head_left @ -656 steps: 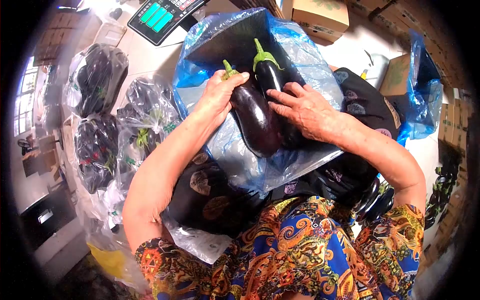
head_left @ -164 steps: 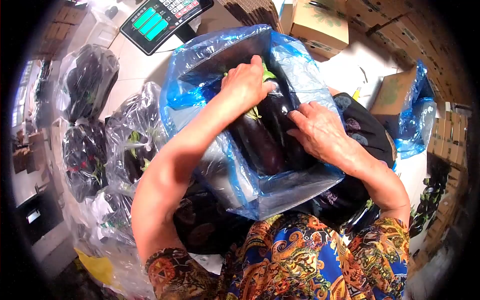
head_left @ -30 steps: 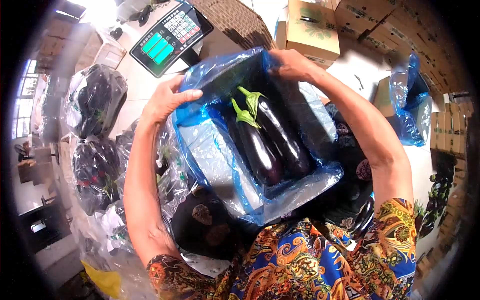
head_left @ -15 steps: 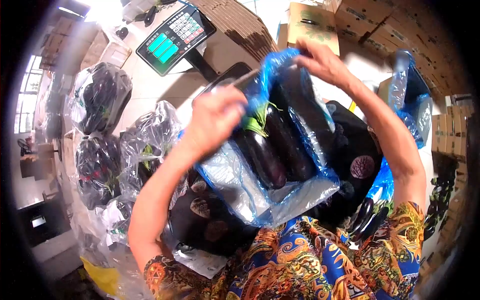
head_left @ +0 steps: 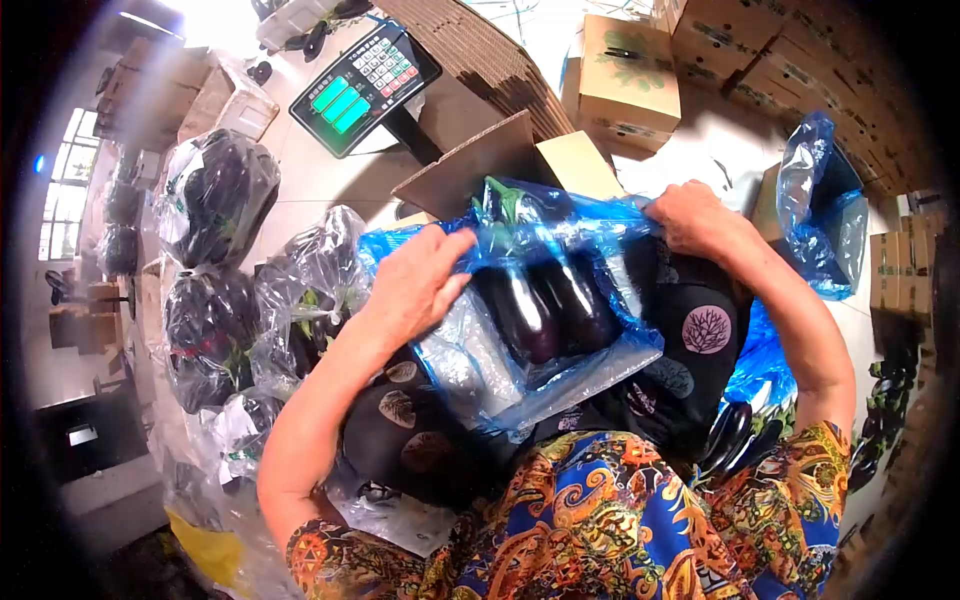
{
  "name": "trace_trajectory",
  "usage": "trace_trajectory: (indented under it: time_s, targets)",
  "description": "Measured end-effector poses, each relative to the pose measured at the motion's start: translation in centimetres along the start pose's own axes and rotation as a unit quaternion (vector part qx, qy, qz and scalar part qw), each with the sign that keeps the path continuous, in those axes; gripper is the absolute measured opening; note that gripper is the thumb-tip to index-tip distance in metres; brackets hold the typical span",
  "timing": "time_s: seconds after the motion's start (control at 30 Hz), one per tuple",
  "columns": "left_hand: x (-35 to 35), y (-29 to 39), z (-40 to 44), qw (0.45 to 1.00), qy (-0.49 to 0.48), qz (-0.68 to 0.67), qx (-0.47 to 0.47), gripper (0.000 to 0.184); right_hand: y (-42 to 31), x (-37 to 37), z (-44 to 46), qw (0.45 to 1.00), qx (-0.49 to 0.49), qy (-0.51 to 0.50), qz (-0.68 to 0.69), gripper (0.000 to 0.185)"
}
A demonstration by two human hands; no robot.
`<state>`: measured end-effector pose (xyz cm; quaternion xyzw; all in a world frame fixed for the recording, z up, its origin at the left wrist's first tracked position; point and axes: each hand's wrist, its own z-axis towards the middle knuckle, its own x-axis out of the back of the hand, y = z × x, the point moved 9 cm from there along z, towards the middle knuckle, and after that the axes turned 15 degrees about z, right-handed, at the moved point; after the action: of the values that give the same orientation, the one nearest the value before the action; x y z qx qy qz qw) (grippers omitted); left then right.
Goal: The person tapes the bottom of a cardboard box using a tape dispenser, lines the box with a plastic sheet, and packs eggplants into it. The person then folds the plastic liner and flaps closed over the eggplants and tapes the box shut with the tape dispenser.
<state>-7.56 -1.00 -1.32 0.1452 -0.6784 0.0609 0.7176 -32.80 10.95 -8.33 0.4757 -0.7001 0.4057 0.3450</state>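
A cardboard box (head_left: 490, 160) lined with a blue plastic bag (head_left: 550, 395) stands between my knees, its far flaps uncovered. Inside lie dark eggplants (head_left: 530, 318), two showing on top with green stems under the thin blue film. My left hand (head_left: 422, 280) is closed on the liner's edge at the left side. At the right far corner, my right hand (head_left: 695, 218) grips the same liner, which is stretched between both hands over the stem ends.
A scale display (head_left: 365, 85) stands beyond the box, beside stacked flat cardboard (head_left: 480, 60). Bagged eggplants (head_left: 215, 195) line the left. A closed carton (head_left: 630, 80) is at the back, and another blue-lined box (head_left: 815, 205) is at right. Loose eggplants (head_left: 728, 435) lie near my right elbow.
The liner's far edge has come off the box flaps and been drawn toward me over the eggplants. Both hands have moved nearer my body, and the cardboard flaps now show.
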Motion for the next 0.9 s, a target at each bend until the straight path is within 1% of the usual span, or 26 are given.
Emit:
trace_trajectory:
  time_s: [0.03,0.1,0.17,0.2,0.23,0.3,0.33,0.37,0.4,0.43,0.47,0.5,0.57,0.6,0.63,0.67,0.7,0.73,0.77,0.83,0.9]
  targets:
    - [-0.2,-1.0,-0.3,0.999,-0.014,0.036,0.027,0.053,-0.8,-0.1,-0.6,1.000,0.009,-0.009,0.005,0.014]
    - [-3.1,-4.0,-1.7,0.997,0.020,0.078,0.024,0.053,-3.3,0.0,-2.8,0.999,0.026,-0.033,0.010,0.014]
    - [-5.7,-7.2,-2.2,0.997,0.002,0.050,0.054,0.056,-8.8,0.3,-6.1,0.982,0.104,-0.100,0.124,0.017]
    - [-6.1,-7.7,-2.0,0.996,-0.005,0.052,0.072,0.056,-11.2,0.1,-7.3,0.970,0.159,-0.088,0.159,0.015]
    - [-6.2,-7.2,-1.6,0.995,-0.002,0.073,0.065,0.055,-13.4,0.2,-8.5,0.955,0.214,-0.075,0.193,0.013]
    - [-6.0,-6.3,-0.8,0.991,0.010,0.117,0.057,0.053,-17.3,0.2,-10.2,0.894,0.269,-0.138,0.331,0.013]
    - [-6.2,-6.5,-0.7,0.992,0.006,0.106,0.062,0.051,-18.9,0.1,-11.0,0.832,0.325,-0.181,0.411,0.014]
    - [-6.2,-6.7,-0.6,0.993,0.006,0.104,0.054,0.051,-19.0,1.6,-11.2,0.754,0.370,-0.169,0.515,0.014]
    - [-6.5,-7.1,-0.7,0.994,0.006,0.101,0.047,0.052,-16.6,3.2,-10.0,0.783,0.297,-0.065,0.542,0.020]
    - [-6.9,-7.4,-0.8,0.994,0.005,0.097,0.042,0.053,-13.4,4.8,-9.4,0.799,0.218,0.039,0.559,0.028]
    - [-7.2,-7.5,-1.0,0.994,0.003,0.103,0.038,0.055,-10.5,4.8,-8.6,0.868,0.163,0.120,0.454,0.032]
    - [-7.4,-7.7,-1.2,0.994,-0.003,0.099,0.042,0.056,-7.4,4.2,-8.2,0.915,0.103,0.199,0.337,0.037]
    - [-7.4,-7.6,-1.3,0.994,0.031,0.102,0.025,0.057,-3.5,-1.6,-7.0,0.940,0.029,0.072,0.333,0.045]
    - [-7.2,-7.6,-1.3,0.995,0.043,0.091,0.021,0.059,-2.7,-3.6,-7.0,0.963,-0.022,0.029,0.268,0.044]
    - [-7.3,-7.5,-1.3,0.995,0.040,0.088,0.023,0.059,-3.4,-4.3,-7.2,0.971,0.020,0.065,0.229,0.048]
    - [-7.3,-7.5,-1.4,0.995,0.037,0.087,0.027,0.059,-2.7,-5.7,-8.1,0.978,-0.018,0.050,0.201,0.049]
    - [-7.2,-7.6,-1.5,0.995,0.033,0.087,0.030,0.060,-4.0,-5.0,-9.2,0.983,-0.056,0.036,0.173,0.050]
    - [-7.2,-7.6,-1.5,0.996,0.027,0.082,0.035,0.062,-4.5,-5.1,-9.5,0.986,-0.092,0.029,0.135,0.040]
    - [-7.1,-7.5,-1.5,0.996,0.023,0.081,0.036,0.062,-4.1,-6.3,-9.6,0.988,-0.099,0.050,0.110,0.035]
    - [-6.7,-7.2,-1.3,0.996,0.017,0.076,0.038,0.063,-3.6,-7.5,-10.0,0.980,-0.160,-0.033,0.114,0.026]
    - [-6.6,-6.9,-1.4,0.997,0.021,0.070,0.030,0.066,-3.4,-7.5,-10.8,0.981,-0.118,-0.032,0.153,0.018]
